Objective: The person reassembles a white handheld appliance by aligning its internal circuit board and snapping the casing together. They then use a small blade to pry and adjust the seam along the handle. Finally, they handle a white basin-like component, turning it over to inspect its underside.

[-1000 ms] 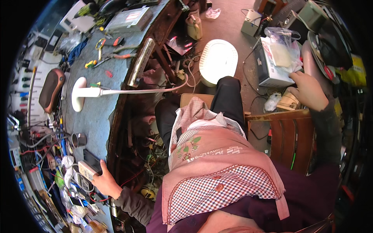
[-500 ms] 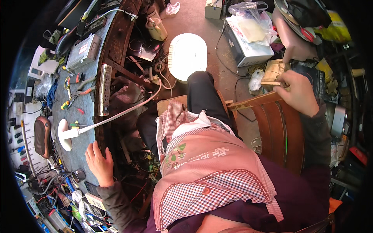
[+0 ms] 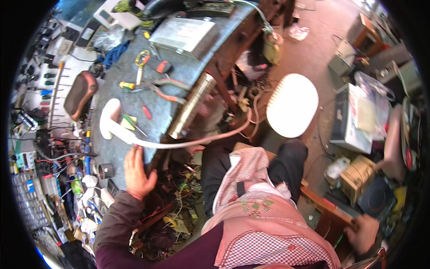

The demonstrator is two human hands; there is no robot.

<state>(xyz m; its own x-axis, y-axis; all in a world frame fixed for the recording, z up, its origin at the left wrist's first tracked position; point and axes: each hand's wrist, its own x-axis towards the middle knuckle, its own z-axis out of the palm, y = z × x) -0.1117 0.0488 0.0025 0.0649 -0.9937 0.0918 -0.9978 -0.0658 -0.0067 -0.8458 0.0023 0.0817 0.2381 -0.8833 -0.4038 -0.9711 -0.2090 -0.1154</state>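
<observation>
My left hand (image 3: 139, 175) lies open with its fingers stretched out at the workbench edge. Its fingertips come right up to a white stand (image 3: 110, 119) with a long bent neck; whether they touch it I cannot tell. From the bench, that neck arches out over the edge toward a bright white oval thing (image 3: 292, 105) with a ridged rim; any join between them is unclear. At the lower right, the fingers of my right hand (image 3: 363, 234) are closed around the top rail of a wooden chair (image 3: 329, 205).
Pliers (image 3: 168, 88), a yellow-handled screwdriver (image 3: 127, 85) and a grey metal case (image 3: 183, 36) lie on the workbench (image 3: 112, 76). Cables and small parts crowd its left side. Boxes (image 3: 349, 119) and a small wooden crate (image 3: 358, 177) stand on the floor at the right.
The view has swung left, so everything sits further right. My left hand has come up close to the stand's neck. My right hand remains on the chair rail.
</observation>
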